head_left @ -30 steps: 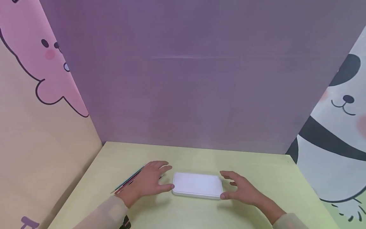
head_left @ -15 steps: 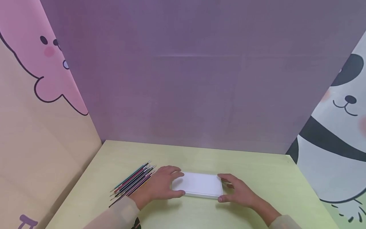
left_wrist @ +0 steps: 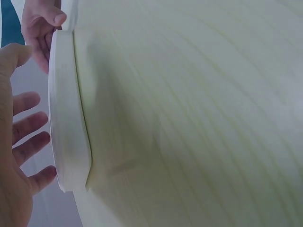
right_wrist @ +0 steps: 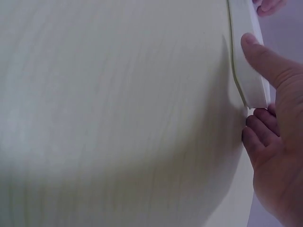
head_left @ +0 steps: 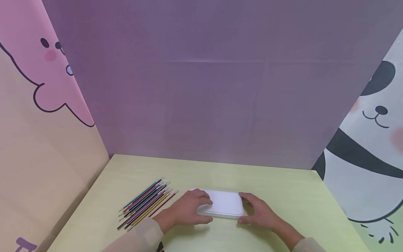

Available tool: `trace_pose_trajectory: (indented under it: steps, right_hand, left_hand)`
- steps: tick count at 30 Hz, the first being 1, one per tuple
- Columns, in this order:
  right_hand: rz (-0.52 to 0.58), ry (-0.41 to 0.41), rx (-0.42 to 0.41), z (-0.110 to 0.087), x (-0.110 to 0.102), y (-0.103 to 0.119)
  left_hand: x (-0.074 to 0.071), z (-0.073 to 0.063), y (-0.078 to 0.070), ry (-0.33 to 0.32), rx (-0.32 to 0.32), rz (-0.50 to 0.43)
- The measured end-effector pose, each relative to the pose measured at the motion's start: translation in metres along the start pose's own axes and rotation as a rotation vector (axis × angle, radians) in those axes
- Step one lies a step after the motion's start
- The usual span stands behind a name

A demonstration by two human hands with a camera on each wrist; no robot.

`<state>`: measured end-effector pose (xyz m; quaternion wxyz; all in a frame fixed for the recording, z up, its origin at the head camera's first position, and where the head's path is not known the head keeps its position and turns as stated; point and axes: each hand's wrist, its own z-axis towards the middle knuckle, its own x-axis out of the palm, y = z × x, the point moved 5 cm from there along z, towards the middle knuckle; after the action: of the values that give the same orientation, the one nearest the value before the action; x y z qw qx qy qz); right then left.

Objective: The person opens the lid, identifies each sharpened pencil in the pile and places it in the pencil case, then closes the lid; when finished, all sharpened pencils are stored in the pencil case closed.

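A flat white rectangular box with rounded corners lies on the pale yellow table. My left hand is spread over its left end, thumb near the front side and fingers above the top. The left wrist view shows those fingers apart, one tip at the end of the box. At the other end, my right hand holds the right side between thumb and fingers. In the right wrist view its thumb lies along the front side, while the fingers curl at the end.
Several slim coloured pencils lie side by side in a slanted bundle left of my left hand. A purple panel rises behind the table. Cartoon-printed walls stand at both sides, a panda on the right one.
My left hand has moved right, from beside the box to over its left end, uncovering more pencils. The right hand has come closer round the right end. The box stays nearly in place.
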<state>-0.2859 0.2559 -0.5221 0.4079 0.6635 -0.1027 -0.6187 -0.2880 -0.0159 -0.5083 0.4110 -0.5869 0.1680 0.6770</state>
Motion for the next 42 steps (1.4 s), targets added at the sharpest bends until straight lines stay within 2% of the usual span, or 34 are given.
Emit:
trace_pose_trajectory:
  steps: [10,27,38,42]
  right_hand:
    - [-0.095,-0.07,0.033,0.001,0.006,-0.002]
    - [-0.047,-0.067,0.043,0.004,0.002,0.001]
    - [0.005,-0.038,0.075,0.007,-0.004,0.001]
    - [0.008,-0.034,0.075,0.007,-0.005,0.002]
  left_hand:
    - [-0.002,0.007,-0.01,0.009,0.041,0.054]
    - [0.0,0.019,-0.012,0.039,-0.002,0.135]
    - [-0.006,0.029,-0.017,0.012,0.003,0.165]
    - [-0.005,0.031,-0.017,0.005,0.011,0.143]
